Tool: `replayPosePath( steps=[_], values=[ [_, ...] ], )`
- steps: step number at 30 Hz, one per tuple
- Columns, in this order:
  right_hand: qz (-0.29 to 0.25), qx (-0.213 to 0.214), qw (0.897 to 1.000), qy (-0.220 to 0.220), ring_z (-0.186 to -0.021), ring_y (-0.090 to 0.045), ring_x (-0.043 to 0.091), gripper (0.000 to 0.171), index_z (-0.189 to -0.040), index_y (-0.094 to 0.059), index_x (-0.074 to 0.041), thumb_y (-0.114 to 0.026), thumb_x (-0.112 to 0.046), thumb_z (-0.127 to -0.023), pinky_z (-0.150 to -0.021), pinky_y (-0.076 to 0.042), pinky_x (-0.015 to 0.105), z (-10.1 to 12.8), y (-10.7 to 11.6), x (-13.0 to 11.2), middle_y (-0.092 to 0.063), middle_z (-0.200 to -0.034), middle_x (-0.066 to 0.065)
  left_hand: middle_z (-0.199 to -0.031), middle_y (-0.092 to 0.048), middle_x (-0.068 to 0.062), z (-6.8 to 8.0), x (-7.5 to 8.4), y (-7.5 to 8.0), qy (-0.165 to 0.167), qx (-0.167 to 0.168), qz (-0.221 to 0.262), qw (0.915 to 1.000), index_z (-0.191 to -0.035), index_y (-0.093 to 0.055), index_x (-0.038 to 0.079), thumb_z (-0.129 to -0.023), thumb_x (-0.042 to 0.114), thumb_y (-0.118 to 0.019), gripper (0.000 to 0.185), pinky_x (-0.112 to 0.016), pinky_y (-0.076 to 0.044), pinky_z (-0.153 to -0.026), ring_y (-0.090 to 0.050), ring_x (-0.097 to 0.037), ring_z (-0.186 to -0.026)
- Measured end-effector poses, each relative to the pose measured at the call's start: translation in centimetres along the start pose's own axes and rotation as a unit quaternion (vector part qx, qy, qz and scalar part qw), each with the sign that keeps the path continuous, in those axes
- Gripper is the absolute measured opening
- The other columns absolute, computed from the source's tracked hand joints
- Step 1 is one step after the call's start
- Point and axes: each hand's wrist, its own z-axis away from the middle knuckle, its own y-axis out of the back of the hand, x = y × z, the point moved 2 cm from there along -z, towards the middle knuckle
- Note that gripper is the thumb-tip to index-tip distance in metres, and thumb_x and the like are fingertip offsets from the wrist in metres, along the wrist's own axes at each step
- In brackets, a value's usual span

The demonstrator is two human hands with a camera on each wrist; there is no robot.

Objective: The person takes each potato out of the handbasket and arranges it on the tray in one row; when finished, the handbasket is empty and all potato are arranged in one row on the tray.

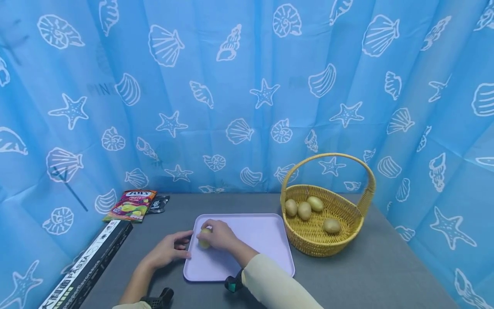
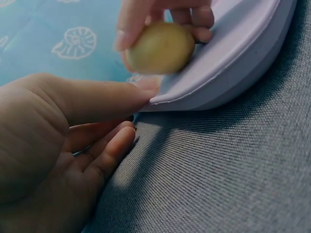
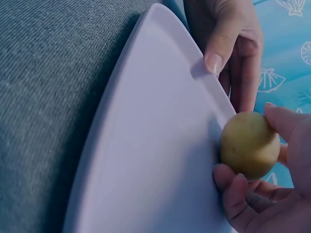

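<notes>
A lilac tray [image 1: 254, 240] lies on the grey table. My right hand [image 1: 220, 235] is over its left part and grips a small yellowish potato [image 3: 250, 145] between thumb and fingers, close to the tray's left rim. At that same rim is my left hand [image 1: 167, 250]; its thumb [image 2: 112, 99] presses on the edge while the other fingers curl at the outer side, partly hidden. To the right of the tray stands a yellow wicker basket [image 1: 320, 249] with a tall handle, and several potatoes [image 1: 304, 210] lie inside it.
At the back left lie a colourful candy bag [image 1: 133, 205] and a small black packet [image 1: 158, 204]. A long black-and-white pasta box [image 1: 90, 266] runs along the left table edge. Behind the table hangs a blue curtain [image 1: 247, 107] with white shells.
</notes>
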Motion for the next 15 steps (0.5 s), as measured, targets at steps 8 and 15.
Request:
replayPosePath(
  steps=[8, 15],
  values=[
    [-0.013, -0.029, 0.999, -0.019, -0.061, -0.057, 0.013, 0.046, -0.120, -0.066, -0.010, -0.079, -0.031, -0.081, -0.052, -0.049, 0.025, 0.49, -0.26, 0.30, -0.060, -0.084, -0.002, -0.141, -0.044, -0.027, 0.03, 0.03, -0.12, -0.020, -0.019, 0.005, 0.9996, -0.145, -0.041, -0.001, -0.080, 0.024, -0.079, 0.079, -0.056, -0.046, -0.094, -0.052, -0.042, -0.118],
    [-0.018, 0.001, 1.000, -0.023, -0.054, -0.055, 0.012, 0.034, -0.096, -0.067, -0.010, -0.075, -0.040, -0.083, -0.050, -0.045, 0.025, 1.00, -0.91, -0.12, -0.058, -0.071, -0.005, -0.142, -0.044, -0.027, 0.27, 0.04, 0.10, -0.027, -0.018, 0.000, 0.9995, -0.144, -0.042, -0.001, -0.081, 0.024, -0.079, 0.078, -0.056, -0.045, -0.095, -0.053, -0.040, -0.116]
  ],
)
